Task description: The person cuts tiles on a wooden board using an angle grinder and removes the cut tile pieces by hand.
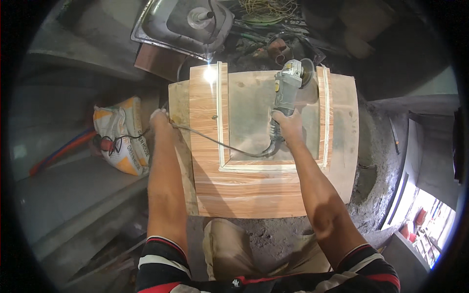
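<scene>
My right hand (288, 124) grips the body of a grey angle grinder (286, 93), whose disc points away from me, beside the right arm of a U-shaped wood-grain tile piece (205, 102) with pale edging. That piece lies on a larger beige board (342, 112). Off the left edge of the board, my left hand (160, 119) is closed on the grinder's grey cord (210, 139), which loops across the cut-out middle to the tool's rear.
A steel sink (171, 34) lies at the back left, near tangled yellow wire (259, 10). A white-and-orange sack (124, 146), with red and blue pipes (58, 158) beside it, rests at left. Rough concrete (254, 239) surrounds the board; a bright opening (430, 219) shows at lower right.
</scene>
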